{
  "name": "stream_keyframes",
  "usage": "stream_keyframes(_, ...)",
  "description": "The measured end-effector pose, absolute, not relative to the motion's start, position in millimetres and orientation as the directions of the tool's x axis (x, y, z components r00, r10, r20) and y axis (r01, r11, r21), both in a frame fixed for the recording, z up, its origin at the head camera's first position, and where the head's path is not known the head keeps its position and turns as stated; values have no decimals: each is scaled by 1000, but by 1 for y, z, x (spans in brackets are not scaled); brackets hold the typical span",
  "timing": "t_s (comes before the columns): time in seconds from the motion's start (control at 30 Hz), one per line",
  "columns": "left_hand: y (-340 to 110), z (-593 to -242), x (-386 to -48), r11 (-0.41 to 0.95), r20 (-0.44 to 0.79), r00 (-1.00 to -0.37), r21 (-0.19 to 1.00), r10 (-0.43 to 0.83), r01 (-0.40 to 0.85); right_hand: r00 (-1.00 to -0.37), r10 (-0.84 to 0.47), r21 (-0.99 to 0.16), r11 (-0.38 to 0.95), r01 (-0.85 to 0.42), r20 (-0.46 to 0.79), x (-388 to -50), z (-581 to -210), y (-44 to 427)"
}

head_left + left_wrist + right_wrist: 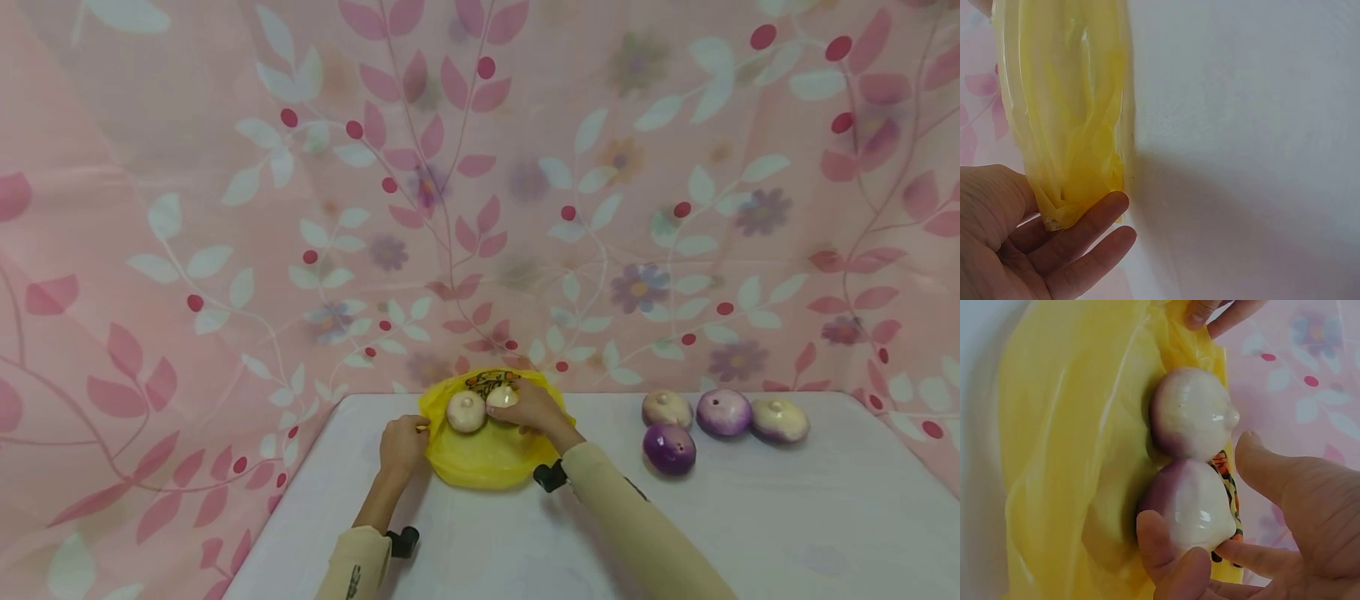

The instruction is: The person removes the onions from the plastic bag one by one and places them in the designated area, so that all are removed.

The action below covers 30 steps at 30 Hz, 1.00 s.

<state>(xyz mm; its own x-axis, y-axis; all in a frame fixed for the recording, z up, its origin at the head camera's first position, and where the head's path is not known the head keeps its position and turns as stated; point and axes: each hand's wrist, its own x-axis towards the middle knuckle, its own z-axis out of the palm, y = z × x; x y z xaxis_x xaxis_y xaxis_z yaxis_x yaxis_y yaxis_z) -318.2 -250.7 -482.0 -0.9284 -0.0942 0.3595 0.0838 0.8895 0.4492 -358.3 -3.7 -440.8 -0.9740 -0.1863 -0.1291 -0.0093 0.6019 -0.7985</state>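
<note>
A yellow plastic bag (480,467) lies spread with its mouth towards the viewer, printed at its far edge. My left hand (402,446) pinches the bag's left edge; in the left wrist view the bag's gathered plastic (1075,125) runs down into the fingers. Two purple-and-white onions sit side by side in the bag: a left onion (467,412) and a right onion (502,397). My right hand (534,410) reaches in from the right, its fingers curled round the right onion. In the right wrist view the thumb stands off from that onion (1194,500).
Right of the bag, several onions stand grouped: a pale one (667,410), a light purple one (724,413), a whitish one (780,419) and a dark purple one (670,450). The table (465,550) has a white cover. Behind it hangs a pink floral cloth (525,250).
</note>
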Motion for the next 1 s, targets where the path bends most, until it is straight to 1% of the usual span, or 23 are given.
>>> stream_keyframes(0.17, -250, -482, -318, 889, 365, -926, 450, -96, 85, -971, -171, -806, 592, 33, -165, -359, -440, -8)
stream_keyframes(0.33, -251, -482, -317, 890, 361, -927, 449, -97, 82, -974, -157, -816, 577, 46, -166, -358, -442, -13)
stream_keyframes(0.5, -251, -482, -317, 894, 360, -928, 441, -98, 76, -981, -138, -828, 559, 35, -134, -357, -448, -18)
stream_keyframes(0.8, -251, -486, -319, 893, 358, -929, 444, -96, 78, -991, -106, -816, 578, 3, -78, -354, -451, -19)
stream_keyframes(1.0, -252, -488, -319, 893, 367, -925, 443, -96, 83, -993, -98, -814, 581, 2, -72, -357, -457, -19)
